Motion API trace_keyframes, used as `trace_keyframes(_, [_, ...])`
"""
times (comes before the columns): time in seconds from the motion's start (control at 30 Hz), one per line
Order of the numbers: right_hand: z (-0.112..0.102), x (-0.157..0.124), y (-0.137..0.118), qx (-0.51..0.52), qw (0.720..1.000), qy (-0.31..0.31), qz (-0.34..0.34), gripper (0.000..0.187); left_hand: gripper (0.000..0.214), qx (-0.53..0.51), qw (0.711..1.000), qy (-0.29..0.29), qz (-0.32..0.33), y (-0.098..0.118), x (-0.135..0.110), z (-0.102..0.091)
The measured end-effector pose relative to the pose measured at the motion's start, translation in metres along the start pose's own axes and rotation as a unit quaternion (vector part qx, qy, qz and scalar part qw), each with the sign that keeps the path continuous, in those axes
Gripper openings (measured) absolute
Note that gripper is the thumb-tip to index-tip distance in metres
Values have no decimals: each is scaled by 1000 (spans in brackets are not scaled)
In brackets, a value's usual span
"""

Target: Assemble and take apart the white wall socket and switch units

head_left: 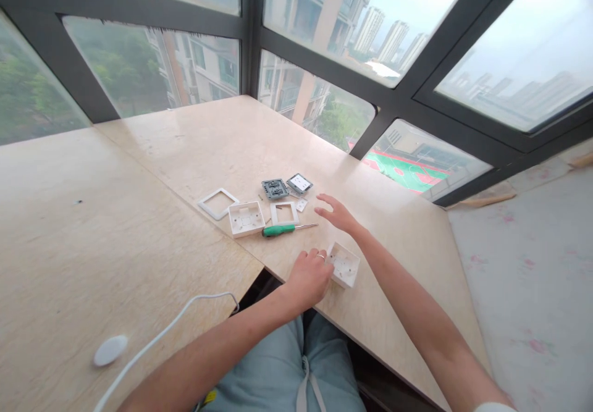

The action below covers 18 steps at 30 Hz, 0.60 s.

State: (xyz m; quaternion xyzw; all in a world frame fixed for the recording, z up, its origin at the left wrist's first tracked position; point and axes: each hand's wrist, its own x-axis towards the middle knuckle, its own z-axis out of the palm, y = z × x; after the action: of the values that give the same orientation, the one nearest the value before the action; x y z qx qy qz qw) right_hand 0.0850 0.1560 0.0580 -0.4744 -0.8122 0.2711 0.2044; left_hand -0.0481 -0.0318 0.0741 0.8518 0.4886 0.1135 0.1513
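My left hand (309, 279), with a ring on one finger, is closed on the left edge of a white wall-socket back box (345, 267) near the sill's front edge. The box's open side faces up. My right hand (340, 215) hovers beyond it with fingers apart and holds nothing. To the left of its fingertips lie a green-handled screwdriver (279, 230), a small white piece (301, 205) and a white frame (273, 215). Farther back are a socket insert (300, 183) with a white face and a dark grey insert (275, 188) showing its back.
A second white back box (247, 230) and another white frame (202, 204) lie left of the screwdriver. On the left of the stone sill (60, 227) are a white cable (171, 320) and a round white disc (110, 350). Dark-framed windows border the sill.
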Motion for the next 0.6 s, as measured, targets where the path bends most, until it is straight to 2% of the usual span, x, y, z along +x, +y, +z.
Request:
trace_keyframes(0.1, [-19,-52,5,65,997,1,33,58,23,12,999,-3,-35,-5,1,-5])
trace_keyframes(0.2, [-28,-104,4,95,993,-40,58,80,22,16,997,-12,-80,-13,1,-14])
trace_keyframes(0.27, [-24,-133,-1,81,992,-73,55,92,21,16,993,-22,-114,-18,1,-21])
trace_keyframes(0.33, [-11,-154,-8,66,992,-103,20,96,21,17,991,-24,-134,-22,0,-28])
trace_keyframes(0.4, [6,-163,-15,47,997,-66,-5,91,22,21,990,-18,-139,-23,-2,-34])
trace_keyframes(0.5, [28,-162,-22,24,999,23,0,69,23,8,989,-12,-147,-22,-6,-41])
trace_keyframes(0.6, [35,-152,-25,5,997,78,3,58,25,-34,985,-1,-169,-21,-9,-47])
